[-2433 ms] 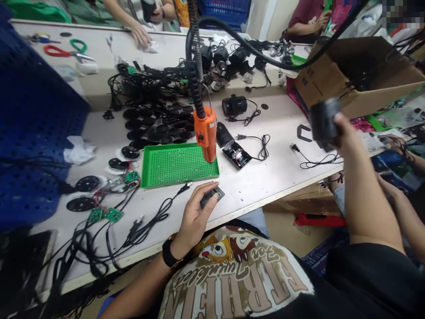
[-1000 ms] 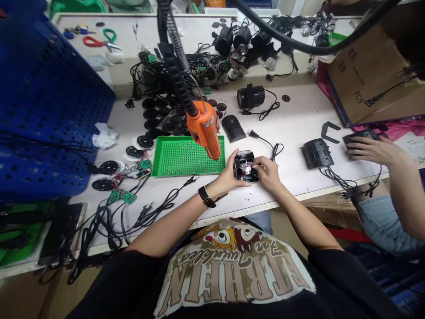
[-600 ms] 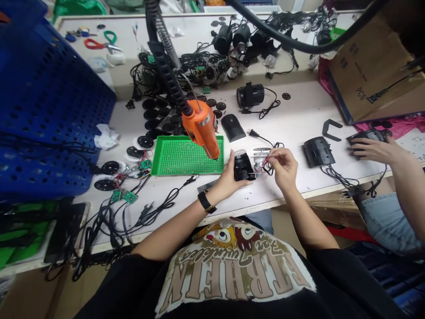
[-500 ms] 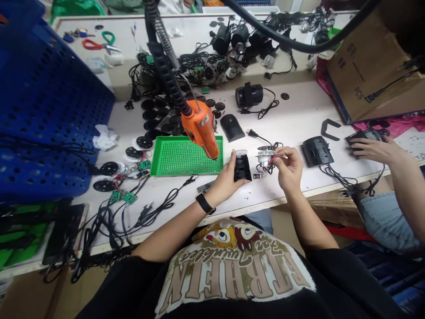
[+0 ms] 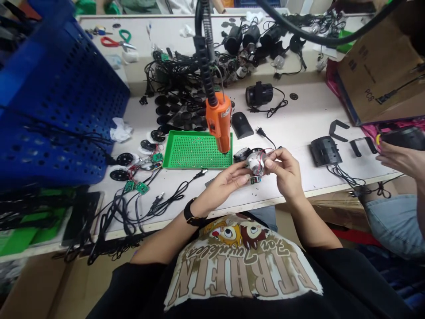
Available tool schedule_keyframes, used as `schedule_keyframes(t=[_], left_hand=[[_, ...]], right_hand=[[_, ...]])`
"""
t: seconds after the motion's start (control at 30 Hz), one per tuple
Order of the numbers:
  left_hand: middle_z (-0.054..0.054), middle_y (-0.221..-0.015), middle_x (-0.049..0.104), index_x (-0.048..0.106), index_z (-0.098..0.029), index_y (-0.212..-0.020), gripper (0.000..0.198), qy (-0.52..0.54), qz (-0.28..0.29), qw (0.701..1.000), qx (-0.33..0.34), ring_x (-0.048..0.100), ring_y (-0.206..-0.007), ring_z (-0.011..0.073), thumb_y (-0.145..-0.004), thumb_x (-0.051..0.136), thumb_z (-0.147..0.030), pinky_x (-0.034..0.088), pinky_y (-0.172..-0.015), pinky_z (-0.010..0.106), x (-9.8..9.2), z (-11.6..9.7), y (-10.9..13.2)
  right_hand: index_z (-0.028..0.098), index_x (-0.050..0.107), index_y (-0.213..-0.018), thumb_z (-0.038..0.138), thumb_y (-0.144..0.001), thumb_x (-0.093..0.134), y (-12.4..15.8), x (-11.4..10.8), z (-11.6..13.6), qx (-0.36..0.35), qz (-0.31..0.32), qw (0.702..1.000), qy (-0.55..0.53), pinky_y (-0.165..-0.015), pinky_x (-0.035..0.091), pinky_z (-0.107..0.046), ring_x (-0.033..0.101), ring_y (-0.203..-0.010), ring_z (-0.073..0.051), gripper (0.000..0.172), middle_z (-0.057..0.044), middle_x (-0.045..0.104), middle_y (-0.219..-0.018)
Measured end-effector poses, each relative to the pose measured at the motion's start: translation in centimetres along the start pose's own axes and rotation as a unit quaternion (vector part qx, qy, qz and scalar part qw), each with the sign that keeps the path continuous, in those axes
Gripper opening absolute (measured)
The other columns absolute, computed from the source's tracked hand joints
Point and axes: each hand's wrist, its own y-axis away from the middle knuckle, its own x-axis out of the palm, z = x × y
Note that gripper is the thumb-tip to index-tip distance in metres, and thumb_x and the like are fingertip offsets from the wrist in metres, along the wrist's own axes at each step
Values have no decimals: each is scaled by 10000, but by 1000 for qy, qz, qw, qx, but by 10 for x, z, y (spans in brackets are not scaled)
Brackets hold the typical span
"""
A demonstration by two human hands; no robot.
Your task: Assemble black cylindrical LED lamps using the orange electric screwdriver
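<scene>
Both my hands meet over a whitish-silver wired lamp assembly point(image 5: 256, 162) with red wires, just above the bench near its front edge. My right hand point(image 5: 286, 173) pinches its right side and the wires between thumb and fingers. At its left side, my left hand point(image 5: 229, 182) has its fingers closed on the edge. A small circuit board point(image 5: 255, 180) hangs below the assembly. Behind my left fingers lies a black part with a clear round lens point(image 5: 241, 153), partly hidden. A black plug point(image 5: 260, 131) on a cord and a curved black shell point(image 5: 242, 125) lie farther back.
An orange electric screwdriver point(image 5: 219, 122) hangs over a green perforated tray point(image 5: 199, 166) of small screws. A blue crate point(image 5: 66, 102) stands left, a cardboard box point(image 5: 381, 75) right. Near a co-worker's hand point(image 5: 403, 157) are a black housing point(image 5: 325, 151) and brackets point(image 5: 338, 130). Cords cover the left front.
My left hand has let go of the black lens part and moved to the lamp assembly, which has tilted and shifted left. The co-worker's hand has lifted a black housing. The view has shifted.
</scene>
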Motion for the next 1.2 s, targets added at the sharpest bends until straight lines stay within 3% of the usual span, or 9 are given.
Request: schedule_keyframes(t=[0.2, 0.37, 0.5, 0.63, 0.87, 1.2], left_hand=[[113, -1217, 753, 584, -225, -1314, 599, 64, -53, 996, -32, 756, -1065, 260, -828, 881, -413, 593, -990, 466, 1, 9, 18], [76, -1204, 731, 604, -250, -1291, 616, 170, -100, 979, -43, 731, -1005, 228, -821, 853, -560, 620, -940, 467, -8, 4, 24], [59, -1135, 747, 621, -220, -1139, 447, 213, -117, 968, -63, 752, -993, 253, -836, 870, -436, 601, -999, 577, -7, 2, 26], [55, -1110, 751, 604, -204, -1097, 419, 213, -162, 962, -49, 755, -986, 248, -847, 863, -419, 609, -983, 586, -2, 4, 28], [51, -1053, 768, 601, -186, -1084, 470, 214, -202, 955, -40, 759, -888, 202, -821, 885, -453, 656, -868, 457, 6, -3, 27], [28, -1053, 752, 555, -210, -1085, 536, 161, -225, 961, -19, 786, -863, 193, -787, 904, -487, 674, -802, 391, 9, -3, 28]], right_hand=[[246, 597, -809, 504, -765, 864, -1, 21, -6, 53, 45, 997, -19, -525, 546, -285, 612, -541, -136, 374, 52, 628, -652], [230, 645, -812, 448, -832, 825, -1, 33, -10, 11, 135, 987, 81, -613, 487, -286, 591, -657, -141, 283, 30, 653, -736], [256, 713, -981, 370, -960, 693, 3, 41, -7, -81, 93, 975, 186, -801, 526, -353, 669, -898, -199, 117, -24, 741, -988], [262, 719, -994, 402, -1008, 639, 12, 42, -4, -81, 70, 986, 130, -902, 534, -369, 690, -991, -204, 162, -27, 748, -1035], [236, 715, -928, 438, -945, 723, 19, 38, -4, -22, 64, 996, 49, -884, 566, -335, 698, -964, -182, 203, -23, 759, -1008], [227, 779, -878, 270, -887, 766, 16, 36, -6, -46, 55, 995, 69, -828, 582, -308, 714, -903, -159, 46, -21, 769, -951]])
